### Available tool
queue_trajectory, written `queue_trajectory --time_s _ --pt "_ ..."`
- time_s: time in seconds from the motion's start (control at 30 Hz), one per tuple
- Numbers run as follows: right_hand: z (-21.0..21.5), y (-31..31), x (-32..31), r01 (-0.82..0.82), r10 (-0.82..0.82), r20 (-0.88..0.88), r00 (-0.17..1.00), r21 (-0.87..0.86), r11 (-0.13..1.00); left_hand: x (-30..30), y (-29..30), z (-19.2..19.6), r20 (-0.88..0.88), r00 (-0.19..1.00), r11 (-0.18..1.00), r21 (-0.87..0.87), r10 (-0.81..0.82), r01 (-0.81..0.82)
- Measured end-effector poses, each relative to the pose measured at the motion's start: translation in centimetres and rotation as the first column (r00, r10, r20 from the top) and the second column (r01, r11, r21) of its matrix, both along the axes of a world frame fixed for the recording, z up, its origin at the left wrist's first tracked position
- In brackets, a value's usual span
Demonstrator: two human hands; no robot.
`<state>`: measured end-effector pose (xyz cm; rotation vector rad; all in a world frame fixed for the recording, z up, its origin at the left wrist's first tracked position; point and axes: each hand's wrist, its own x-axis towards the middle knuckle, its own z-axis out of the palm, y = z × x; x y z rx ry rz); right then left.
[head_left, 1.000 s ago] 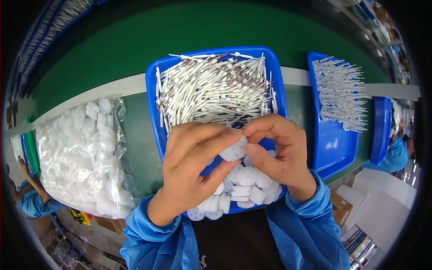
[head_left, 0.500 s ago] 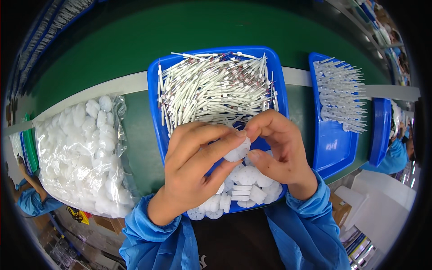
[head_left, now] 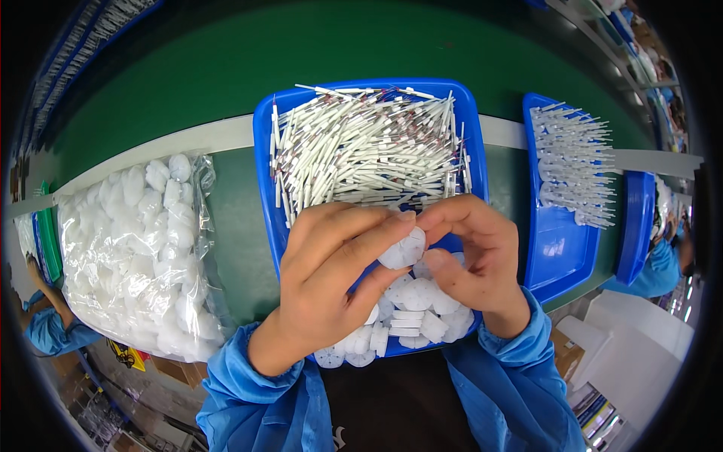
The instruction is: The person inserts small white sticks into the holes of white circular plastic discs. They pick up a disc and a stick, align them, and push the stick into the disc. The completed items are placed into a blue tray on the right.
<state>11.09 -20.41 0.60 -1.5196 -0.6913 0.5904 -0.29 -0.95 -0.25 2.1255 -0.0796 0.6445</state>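
Over the front of a blue tray point(head_left: 265, 188), my left hand point(head_left: 324, 279) is closed, its fingers and thumb gripping a translucent white plastic disc point(head_left: 405, 250) with fine lines radiating from its middle. My right hand point(head_left: 482, 264) is bent in from the other side, with thumb and forefinger at the disc's right edge; anything small between those fingertips is hidden. Beneath my hands lies a heap of similar white discs point(head_left: 414, 294), some stacked together. Thin white sticks with dark reddish parts point(head_left: 369, 147) fill the back of the tray.
A clear bag of white discs point(head_left: 128, 264) lies to the left on the green table point(head_left: 237, 226). On the right, another blue tray point(head_left: 557, 256) holds rows of discs with sticks attached point(head_left: 572, 162). Co-workers in blue sleeves point(head_left: 53, 331) show at both sides.
The view has shifted slightly, so the trays appear a little farther right. The disc has tipped a little, showing more of its face, and my right hand has moved slightly right and down.
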Motion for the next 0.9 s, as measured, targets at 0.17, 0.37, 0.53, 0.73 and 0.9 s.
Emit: queue_trajectory --time_s 0.17,0.37,0.53,0.73,0.9 --pt "0.3 0.3 0.3 0.025 -0.025 -0.038 0.999 -0.011 1.000 0.1 -0.1 -0.1 0.002 1.000 0.999 0.033 -0.030 0.030" --pt "0.4 0.0 0.4 -0.031 0.030 -0.033 0.999 -0.020 0.999 0.1 -0.4 0.0 0.008 1.000 1.000 0.022 0.018 -0.018" --pt "0.2 -0.3 0.0 -0.030 0.030 -0.093 0.995 -0.005 1.000 0.0 -0.2 0.1 -0.005 1.000 1.000 0.025 -0.001 0.001" --pt "3.1 -3.5 1.6 0.189 -0.012 0.565 0.825 -0.256 0.948 -1.1 0.3 -0.6 0.081 0.995 0.970 -0.235 -0.053 0.070" --pt "3.4 -3.5 1.8 0.347 0.248 0.872 0.421 -0.408 0.844 -1.2 0.5 -0.3 0.000 0.997 0.912 -0.405 -0.076 0.069"
